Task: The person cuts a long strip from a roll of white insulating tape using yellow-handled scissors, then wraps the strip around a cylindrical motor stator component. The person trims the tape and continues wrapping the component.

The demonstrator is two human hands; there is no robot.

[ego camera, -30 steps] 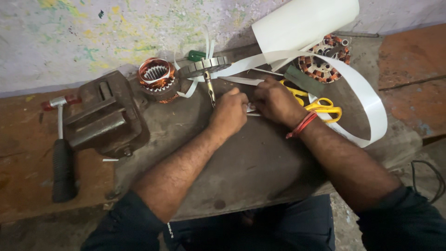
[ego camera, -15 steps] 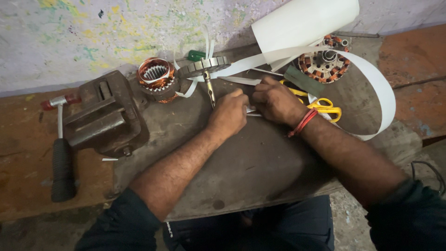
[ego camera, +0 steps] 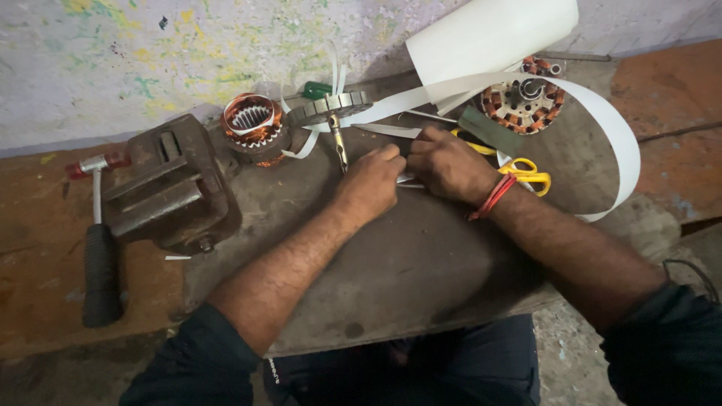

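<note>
A: Where are the hands on the grey metal slab [ego camera: 421, 271]?

B: Left hand [ego camera: 370, 185] and right hand [ego camera: 450, 164] meet at centre, fingertips curled together, pinching a white paper strip [ego camera: 406, 180] lying three-to-nine between them.

A: Nearer hand?

B: Both touch it; the yellow scissors [ego camera: 526, 173] lie at three o'clock.

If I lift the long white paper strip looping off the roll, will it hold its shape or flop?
The long white paper strip probably flops: it arcs in a loose loop from the white roll. Likely very light, being thin. It may drag on the yellow-handled scissors beside it.
</note>
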